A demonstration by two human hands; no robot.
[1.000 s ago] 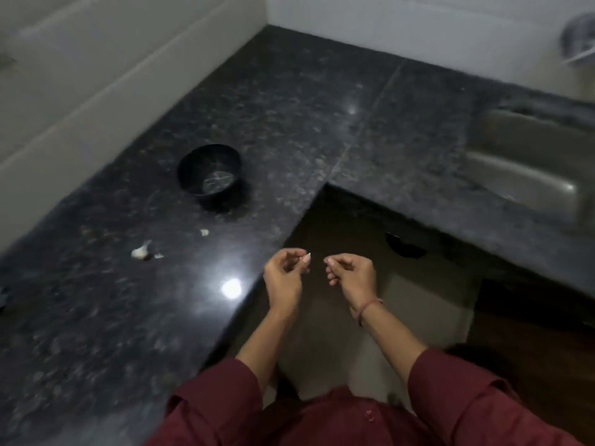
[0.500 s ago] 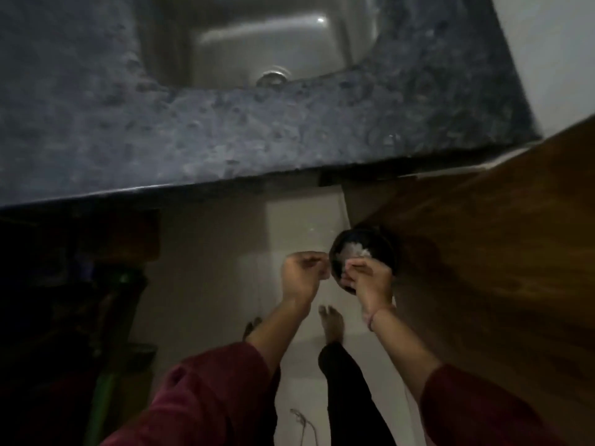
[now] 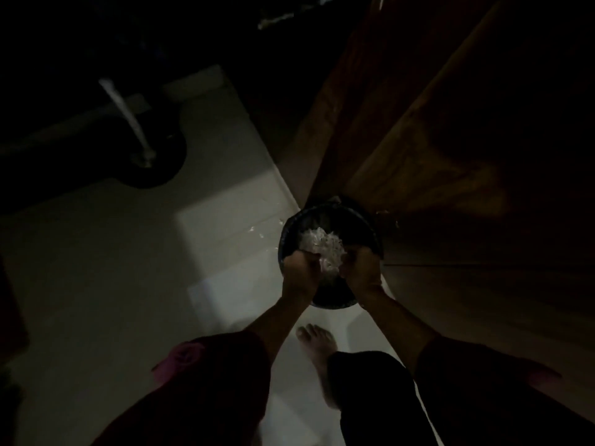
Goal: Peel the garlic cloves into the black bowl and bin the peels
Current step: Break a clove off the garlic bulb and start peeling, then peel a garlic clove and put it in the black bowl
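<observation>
- While I lean over the bin, my bare foot stands on the pale floor just short of it, with my dark-red sleeve nearest of all.
- My left hand and right hand hang close together over the bin's near rim. Each has its fingers curled into a narrow grip, but it is too dark to tell whether either pinches a peel.
- I judge the step in hand to be binning the peels: a white heap of peels lies inside the bin, just beyond my fingertips.
- The next move calls for rubbing my fingers loose so nothing clings, then returning to the table; neither the black bowl nor any garlic shows.
- A few flecks lie on the floor just left of the bin, which stands against a wooden cabinet door.
</observation>
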